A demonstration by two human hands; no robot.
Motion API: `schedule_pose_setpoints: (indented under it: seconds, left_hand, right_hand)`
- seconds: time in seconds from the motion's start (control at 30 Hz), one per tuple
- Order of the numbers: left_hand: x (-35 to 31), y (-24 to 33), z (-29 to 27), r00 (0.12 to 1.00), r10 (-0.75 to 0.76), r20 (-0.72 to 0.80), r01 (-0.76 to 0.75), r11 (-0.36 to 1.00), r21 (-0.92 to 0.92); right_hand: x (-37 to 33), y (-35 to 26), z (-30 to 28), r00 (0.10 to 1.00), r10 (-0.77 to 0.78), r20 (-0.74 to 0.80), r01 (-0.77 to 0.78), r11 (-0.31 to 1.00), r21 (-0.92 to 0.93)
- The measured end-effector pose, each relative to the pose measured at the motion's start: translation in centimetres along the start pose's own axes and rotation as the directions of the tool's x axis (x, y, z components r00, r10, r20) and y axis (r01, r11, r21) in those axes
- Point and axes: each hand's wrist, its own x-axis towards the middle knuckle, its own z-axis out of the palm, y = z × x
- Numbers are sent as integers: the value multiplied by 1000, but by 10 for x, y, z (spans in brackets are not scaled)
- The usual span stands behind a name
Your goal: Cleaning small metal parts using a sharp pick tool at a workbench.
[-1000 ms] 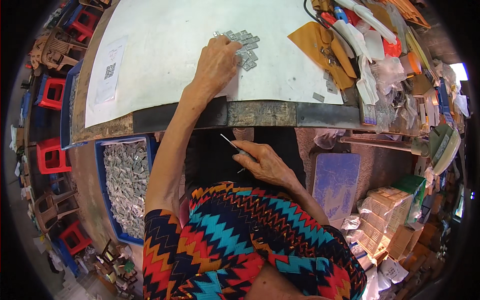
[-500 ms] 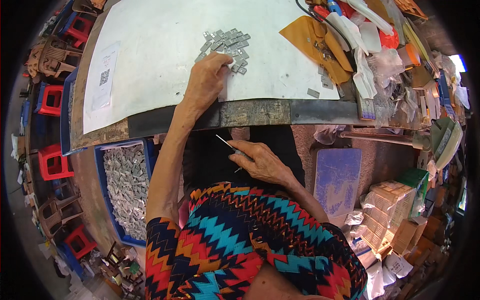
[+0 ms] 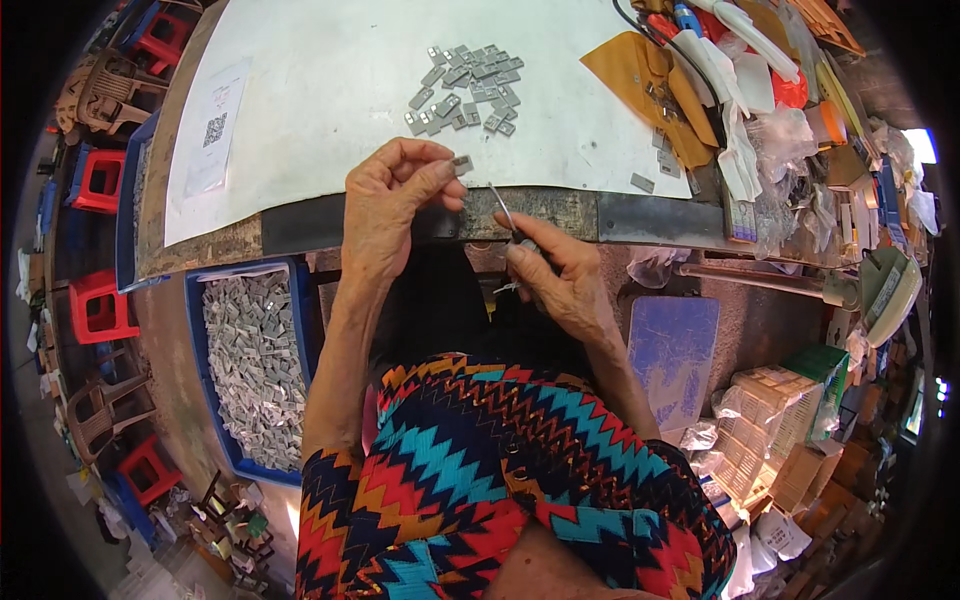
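A small grey piece (image 3: 461,165) is being pinched between the thumb and the fingertips of the left hand (image 3: 385,205), in view just inside the front edge of the workbench (image 3: 530,212). By the right hand (image 3: 568,272), a thin-shafted tool (image 3: 505,213) is being grasped; its handle is being mostly covered by the fingers. The shaft is being pointed toward the front edge, with its tip kept near the small grey piece but apart from it. Behind the hands, a loose cluster of similar grey pieces (image 3: 480,75) is being carried by the white sheet (image 3: 330,100) on the workbench. Near the front right corner of this sheet, an orange-brown pouch (image 3: 622,78) is being seen. Below the left part of the front edge, many more pieces are being held in a blue bin (image 3: 302,310).
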Motion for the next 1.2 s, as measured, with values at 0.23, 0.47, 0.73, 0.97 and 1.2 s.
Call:
schedule_pose_setpoints:
  seconds: [0.23,0.47,0.73,0.97,1.2]
  left_hand:
    - [-24,-5,6,995,-77,68,88,977,-193]
    - [-37,-16,3,975,-152,160,185,960,-212]
    - [-42,-16,3,996,-36,84,53,976,-212]
    - [-46,-11,6,997,78,28,-81,989,120]
    - [-48,-15,8,990,143,-18,-131,945,299]
  right_hand:
    - [3,-12,6,993,-112,31,113,994,-15]
    - [0,-14,8,999,-47,27,49,997,-52]
    - [-3,-6,14,990,-132,45,139,964,-227]
    - [-2,-2,17,967,-245,69,255,929,-269]
    - [1,4,19,952,-292,91,306,916,-259]
